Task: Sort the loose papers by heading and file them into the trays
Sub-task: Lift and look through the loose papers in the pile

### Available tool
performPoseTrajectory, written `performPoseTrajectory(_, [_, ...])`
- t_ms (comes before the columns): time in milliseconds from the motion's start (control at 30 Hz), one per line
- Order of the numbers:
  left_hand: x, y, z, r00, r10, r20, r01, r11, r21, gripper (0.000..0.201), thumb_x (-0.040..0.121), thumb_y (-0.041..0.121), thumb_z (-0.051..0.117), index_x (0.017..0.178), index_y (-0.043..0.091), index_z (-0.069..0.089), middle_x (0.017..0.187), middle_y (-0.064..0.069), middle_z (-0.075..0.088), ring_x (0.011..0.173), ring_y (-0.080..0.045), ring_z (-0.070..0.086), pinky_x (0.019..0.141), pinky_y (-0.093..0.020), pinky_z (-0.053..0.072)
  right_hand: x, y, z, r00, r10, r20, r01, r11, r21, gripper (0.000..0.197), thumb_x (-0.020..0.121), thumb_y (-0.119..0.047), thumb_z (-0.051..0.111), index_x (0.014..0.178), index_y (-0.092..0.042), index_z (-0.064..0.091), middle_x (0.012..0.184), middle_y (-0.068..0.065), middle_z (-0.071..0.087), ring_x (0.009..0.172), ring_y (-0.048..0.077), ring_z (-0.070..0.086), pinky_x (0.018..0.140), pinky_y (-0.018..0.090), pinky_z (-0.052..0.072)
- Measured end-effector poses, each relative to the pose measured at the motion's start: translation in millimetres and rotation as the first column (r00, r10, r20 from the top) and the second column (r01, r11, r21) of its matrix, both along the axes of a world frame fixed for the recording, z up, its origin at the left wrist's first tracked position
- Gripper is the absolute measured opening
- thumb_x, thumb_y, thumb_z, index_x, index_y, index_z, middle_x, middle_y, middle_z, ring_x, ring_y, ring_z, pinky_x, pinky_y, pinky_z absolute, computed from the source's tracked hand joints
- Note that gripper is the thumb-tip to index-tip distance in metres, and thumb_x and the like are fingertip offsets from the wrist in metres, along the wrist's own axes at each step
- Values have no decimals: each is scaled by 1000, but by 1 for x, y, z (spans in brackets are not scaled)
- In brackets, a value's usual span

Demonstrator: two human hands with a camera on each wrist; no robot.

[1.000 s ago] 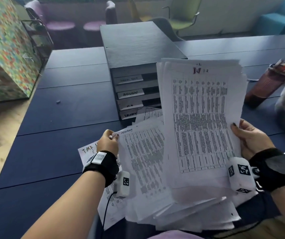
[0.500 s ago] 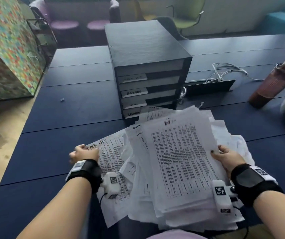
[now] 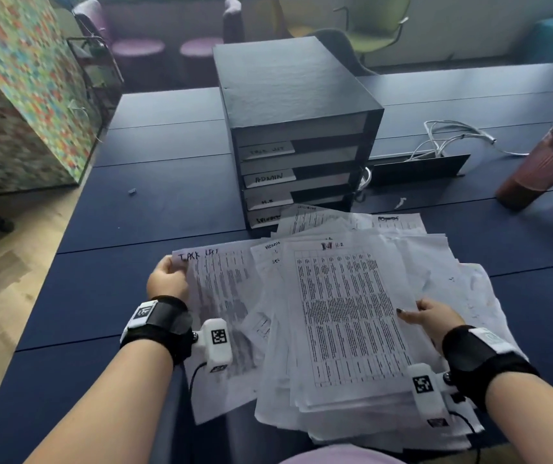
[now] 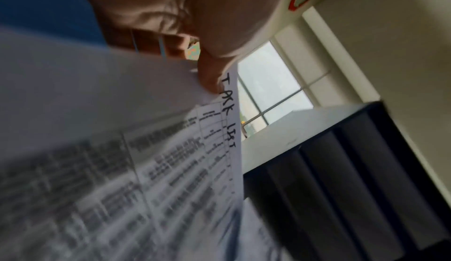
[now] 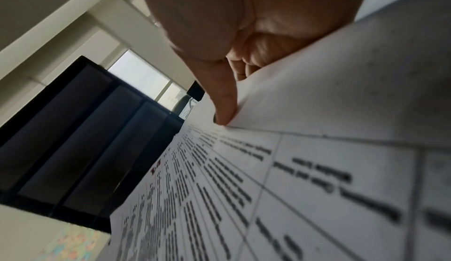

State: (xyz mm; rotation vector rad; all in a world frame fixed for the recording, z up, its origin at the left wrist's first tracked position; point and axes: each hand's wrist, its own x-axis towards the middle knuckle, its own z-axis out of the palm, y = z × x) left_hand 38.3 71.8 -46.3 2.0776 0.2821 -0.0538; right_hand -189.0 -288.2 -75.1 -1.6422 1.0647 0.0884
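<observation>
Left hand [image 3: 167, 279] pinched the top left corner of the "TASK LIST" sheet [image 3: 221, 313], thumb on top just beside the heading, fingers curled under; the left wrist view showed the same pinch [image 4: 209, 76]. That sheet lay partly on the table [image 3: 167, 212], its right side tucked under the pile [image 3: 435, 262].

Right hand [image 3: 432, 319] gripped the right edge of the top sheet [image 3: 345, 316], thumb pressed on its face, other fingers curled beneath. Right wrist view showed the thumb [image 5: 224, 106] on the margin. Heading on that sheet was scribbled in red and black, with "H.R" beside it.

The pile was a loose, fanned heap of printed table pages on the near table edge, in front of the trays [image 3: 301, 128]. One sheet under the top one showed "ADMIN"; others were unreadable.

The trays were a dark stacked unit, with labels "TASK LIST", "ADMIN" and "H.R"; the bottom label was half hidden by papers touching its front.

White cables [image 3: 452, 135] and a dark flap [image 3: 415, 169] lay right of the trays. A brown tumbler [image 3: 536, 169] stood at the far right.
</observation>
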Motion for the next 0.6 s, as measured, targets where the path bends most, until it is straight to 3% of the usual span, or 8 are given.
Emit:
performPoseTrajectory(100, [-4,-5,36,972,-64,224,70,997,-18,14,97,17,49,85,15,56,70,-2,49,61,-14,40,53,-19,35,-1,-8,-10,1000,-10,-7,10,999,39,10,79,-3,70,84,-9,66,94,22,69,94,40,65,90,54,49])
performPoseTrajectory(200, [-2,-6,69,894,-160,418,200,978,-53,12,96,15,51,85,14,57,67,9,49,60,-2,42,59,-12,37,-2,-7,-8,1000,-26,7,26,997,77,14,81,2,66,95,-1,64,92,21,67,88,35,63,87,49,48])
performPoseTrajectory(300, [-3,-10,109,803,-169,572,247,967,-60,17,95,15,53,81,25,56,65,15,50,60,12,43,63,-6,35,-4,-7,-12,998,-34,49,29,994,107,17,85,4,61,102,2,61,93,19,65,84,30,59,74,39,49])
performPoseTrajectory(367, [-7,-14,136,764,-135,630,213,976,-48,23,95,22,53,75,32,50,66,11,48,63,3,41,63,-9,34,-4,-6,-12,994,-54,92,42,990,136,19,87,7,56,105,1,58,95,19,62,79,27,57,68,33,47])
performPoseTrajectory(433, [-14,-20,159,731,-80,678,182,980,-80,22,96,24,50,75,30,45,69,8,44,69,-6,39,62,-12,33,-4,-8,-15,991,-59,121,45,992,120,23,88,7,55,110,0,57,96,18,60,77,26,55,65,30,46])
performPoseTrajectory(533, [-19,-28,182,683,41,729,157,967,-201,15,98,21,47,83,21,50,72,14,52,67,2,46,65,-10,37,-5,-16,-14,988,-58,141,52,998,45,25,89,3,57,113,-4,55,98,18,61,78,25,57,59,24,46])
performPoseTrajectory(600, [-18,-34,184,687,70,723,104,976,-194,15,99,21,45,90,17,56,85,4,61,77,4,56,71,-12,42,-9,-22,-9,984,-79,157,77,997,20,21,89,3,56,109,-6,55,92,18,63,65,19,63,53,21,48])
